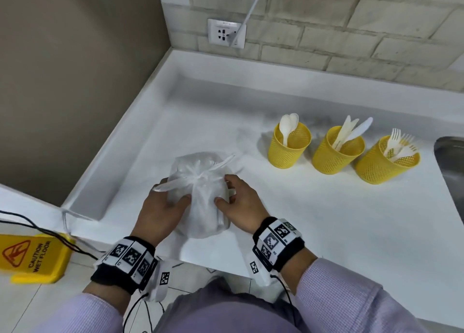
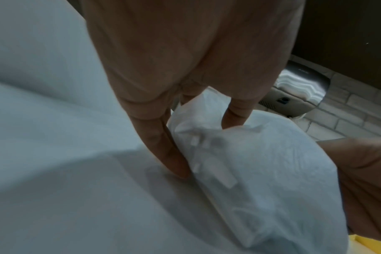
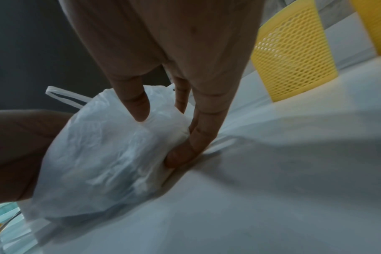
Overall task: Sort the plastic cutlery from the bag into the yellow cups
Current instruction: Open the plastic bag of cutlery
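Note:
A tied white plastic bag (image 1: 200, 197) lies on the white counter (image 1: 313, 222) near its front edge. My left hand (image 1: 173, 192) grips its left side, thumb on top. My right hand (image 1: 224, 190) grips the right side. In the left wrist view the fingers (image 2: 172, 154) run down the bag (image 2: 261, 171) to the counter. In the right wrist view one fingertip (image 3: 139, 106) presses the bag (image 3: 102, 154) from above. To the right stand three yellow mesh cups in a row: one with spoons (image 1: 288, 146), one with knives (image 1: 336, 156), one with forks (image 1: 386, 164).
A steel sink (image 1: 449, 161) begins at the right edge, just past the fork cup. A wall socket (image 1: 226, 33) with a plugged cable sits on the brick wall behind. A raised lip borders the counter at back and left. A yellow wet-floor sign (image 1: 32, 257) lies on the floor at left.

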`<state>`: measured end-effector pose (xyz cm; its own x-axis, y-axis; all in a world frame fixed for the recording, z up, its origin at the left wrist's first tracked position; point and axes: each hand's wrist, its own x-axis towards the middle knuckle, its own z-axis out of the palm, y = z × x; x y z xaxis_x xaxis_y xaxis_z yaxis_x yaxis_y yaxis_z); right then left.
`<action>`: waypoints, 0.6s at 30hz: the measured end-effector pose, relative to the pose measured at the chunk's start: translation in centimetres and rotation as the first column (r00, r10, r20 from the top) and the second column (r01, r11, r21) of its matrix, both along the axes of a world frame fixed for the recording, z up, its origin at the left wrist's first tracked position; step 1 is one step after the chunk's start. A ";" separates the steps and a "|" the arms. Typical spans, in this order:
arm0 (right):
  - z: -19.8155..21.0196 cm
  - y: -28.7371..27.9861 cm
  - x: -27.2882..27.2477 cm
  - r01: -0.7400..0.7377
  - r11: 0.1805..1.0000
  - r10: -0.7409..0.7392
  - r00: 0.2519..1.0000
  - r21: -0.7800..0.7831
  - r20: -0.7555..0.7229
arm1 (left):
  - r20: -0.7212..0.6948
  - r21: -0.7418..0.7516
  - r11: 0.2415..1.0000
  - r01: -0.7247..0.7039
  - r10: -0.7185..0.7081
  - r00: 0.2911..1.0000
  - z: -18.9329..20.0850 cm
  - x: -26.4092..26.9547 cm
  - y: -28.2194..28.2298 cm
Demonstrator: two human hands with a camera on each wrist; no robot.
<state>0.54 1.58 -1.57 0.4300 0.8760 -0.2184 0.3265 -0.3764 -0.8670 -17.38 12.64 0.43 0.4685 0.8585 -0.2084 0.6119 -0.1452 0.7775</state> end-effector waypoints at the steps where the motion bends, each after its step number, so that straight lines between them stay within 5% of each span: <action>1: 0.0 -0.6 0.3 0.007 1.000 -0.007 1.000 0.006 -0.001 | -0.001 0.012 1.000 0.013 -0.013 1.000 -0.1 0.4 -0.3; 18: -0.7 -16.5 9.4 0.184 0.982 -0.184 0.983 0.033 -0.004 | -0.001 0.174 0.956 0.237 -0.241 0.971 -0.7 10.4 -13.2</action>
<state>9.92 -14.90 -2.29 0.5844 0.7887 -0.1912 0.2537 -0.4013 -0.8801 -6.97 -0.60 -0.29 0.6669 0.7430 -0.0565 0.5278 -0.4176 0.7396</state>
